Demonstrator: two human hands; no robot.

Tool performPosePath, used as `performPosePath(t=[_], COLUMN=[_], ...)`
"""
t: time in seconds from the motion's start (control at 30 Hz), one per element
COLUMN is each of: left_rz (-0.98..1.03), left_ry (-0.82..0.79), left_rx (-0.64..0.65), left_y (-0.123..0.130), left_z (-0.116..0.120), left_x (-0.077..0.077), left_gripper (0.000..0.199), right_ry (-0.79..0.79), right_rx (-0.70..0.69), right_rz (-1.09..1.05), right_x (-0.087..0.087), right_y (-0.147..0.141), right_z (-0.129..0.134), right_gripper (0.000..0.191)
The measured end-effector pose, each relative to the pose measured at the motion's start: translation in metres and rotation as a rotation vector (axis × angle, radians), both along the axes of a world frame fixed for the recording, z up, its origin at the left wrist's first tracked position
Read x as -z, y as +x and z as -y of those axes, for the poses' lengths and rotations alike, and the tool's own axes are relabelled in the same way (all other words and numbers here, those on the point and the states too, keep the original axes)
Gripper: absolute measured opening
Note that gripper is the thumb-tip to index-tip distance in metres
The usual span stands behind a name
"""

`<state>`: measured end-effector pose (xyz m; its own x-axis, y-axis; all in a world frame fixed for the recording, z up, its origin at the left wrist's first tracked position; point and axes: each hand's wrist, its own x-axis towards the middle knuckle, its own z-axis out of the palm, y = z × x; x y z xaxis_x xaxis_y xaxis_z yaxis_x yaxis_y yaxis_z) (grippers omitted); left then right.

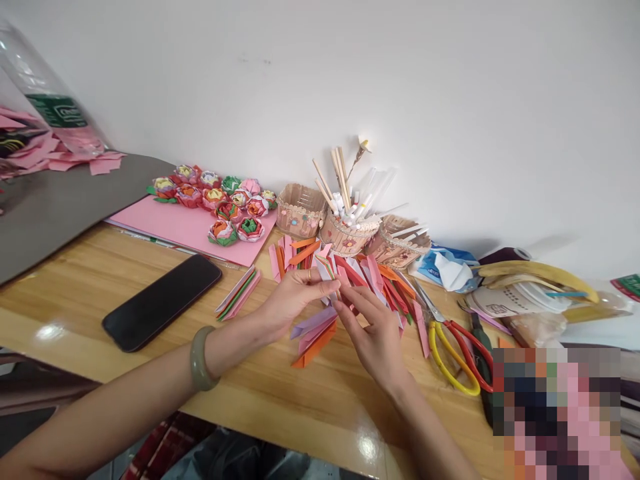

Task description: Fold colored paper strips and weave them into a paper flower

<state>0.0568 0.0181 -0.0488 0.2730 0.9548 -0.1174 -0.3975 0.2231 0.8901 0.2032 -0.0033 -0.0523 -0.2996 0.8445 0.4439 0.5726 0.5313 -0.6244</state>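
Between my two hands is a small stack of folded paper strips [326, 267], pale with green and orange edges. My left hand [300, 293] pinches it from the left, thumb on top. The fingertips of my right hand [367, 327] close on its lower end; part of the stack is hidden behind them. Under and behind my hands lie many more folded strips [395, 287] in pink, red, orange and lilac. A lilac, pink and orange bundle [315, 337] rests just below my hands. Another bundle [239, 293] lies to the left, beside a black phone [163, 303].
Several folded paper flowers [215, 197] sit on pink paper sheets [165, 223] at the back left. Decorated baskets [300, 213], one with sticks, stand along the wall. Scissors [457, 360], a tissue pack [443, 263], a banana peel [540, 272] and a lidded cup [520, 300] are at right.
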Motion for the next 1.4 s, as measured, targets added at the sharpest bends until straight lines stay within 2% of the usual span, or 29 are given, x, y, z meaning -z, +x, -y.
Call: performPosePath(t=[0.13, 0.23, 0.3, 0.33, 0.4, 0.43, 0.5, 0.6, 0.67, 0.8, 0.97, 1.07, 1.23, 1.3, 1.4], left_rz=[-0.146, -0.346, -0.492, -0.621, -1.006, -1.219, -1.474, -1.605, -1.636, -1.556, -1.303, -1.017, -0.386, -0.219, -0.087], left_ry=[0.078, 0.190, 0.255, 0.289, 0.360, 0.349, 0.327, 0.413, 0.444, 0.382, 0.317, 0.219, -0.069, -0.134, -0.148], left_rx=[0.134, 0.182, 0.073, -0.035, -0.166, -0.172, -0.134, -0.035, -0.060, -0.122, -0.215, -0.219, -0.227, -0.227, -0.198], left_y=[-0.006, -0.021, -0.035, -0.043, -0.056, -0.061, -0.066, -0.065, -0.062, -0.059, -0.063, -0.060, -0.039, -0.031, -0.022], left_z=[-0.006, -0.013, -0.011, -0.007, 0.008, 0.017, 0.035, 0.051, 0.053, 0.045, 0.042, 0.040, 0.035, 0.035, 0.036], left_x=[-0.004, -0.017, -0.027, -0.030, -0.033, -0.032, -0.023, -0.004, 0.008, 0.018, 0.011, 0.005, 0.001, 0.000, 0.002], left_gripper=[0.013, 0.014, 0.020, 0.019, 0.018, 0.021, 0.026, 0.027, 0.025, 0.035, 0.027, 0.020, 0.015, 0.017, 0.018], right_ry=[-0.017, -0.019, -0.016, -0.014, -0.004, 0.002, 0.012, 0.015, 0.010, -0.013, -0.037, -0.086, -0.119, -0.089, -0.031], right_rx=[-0.020, -0.011, -0.004, -0.004, -0.004, -0.007, -0.013, -0.023, -0.031, -0.037, -0.040, 0.016, 0.092, 0.072, 0.056], right_rz=[0.012, -0.017, -0.044, -0.053, -0.062, -0.060, -0.051, -0.036, -0.035, -0.028, -0.010, -0.030, -0.058, -0.034, 0.038], right_x=[-0.005, -0.008, -0.009, -0.010, -0.010, -0.011, -0.011, -0.011, -0.011, -0.009, -0.008, -0.004, 0.002, 0.002, 0.000], right_y=[0.001, 0.003, 0.005, 0.006, 0.006, 0.006, 0.005, 0.003, 0.002, 0.002, -0.001, -0.005, -0.009, -0.011, -0.013], right_z=[0.001, 0.002, 0.002, 0.002, 0.003, 0.003, 0.004, 0.007, 0.008, 0.009, 0.011, 0.012, 0.016, 0.019, 0.024], right_gripper=[0.019, 0.020, 0.019, 0.019, 0.019, 0.019, 0.019, 0.021, 0.020, 0.021, 0.024, 0.022, 0.014, 0.013, 0.016])
